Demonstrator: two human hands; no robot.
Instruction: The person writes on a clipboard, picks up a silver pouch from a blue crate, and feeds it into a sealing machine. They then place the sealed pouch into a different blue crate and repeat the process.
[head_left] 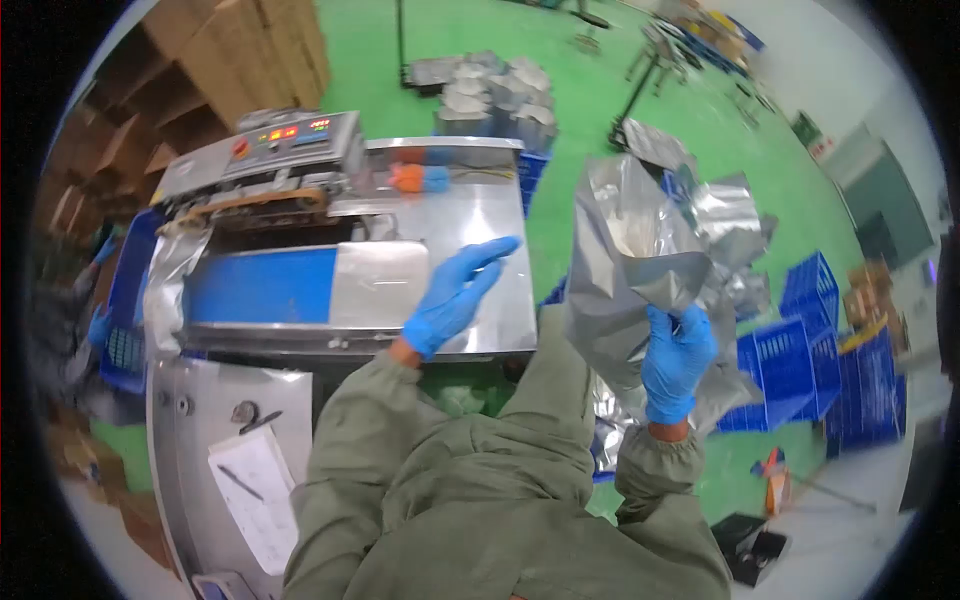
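My right hand (680, 362), in a blue glove, pinches the rim of a large silver foil bag (612, 285). The bag is upright with its mouth open, and something pale shows inside. My left hand (460, 295), also gloved in blue, holds nothing; its fingers stretch out above the steel table (505, 315) beside a band sealing machine (265, 150). This machine has a lit control panel and a blue conveyor belt (262, 287). A flat silvery plate (380, 283) lies at the belt's near end. Another foil bag (178, 285) is at the belt's far left end.
Several foil bags (500, 95) stand on the green floor behind the table, with more (730, 225) at the right. Blue crates (780, 370) are at the right. Papers (255, 495) and a pen lie on a lower steel surface. A person's gloved hand (100, 325) shows far left.
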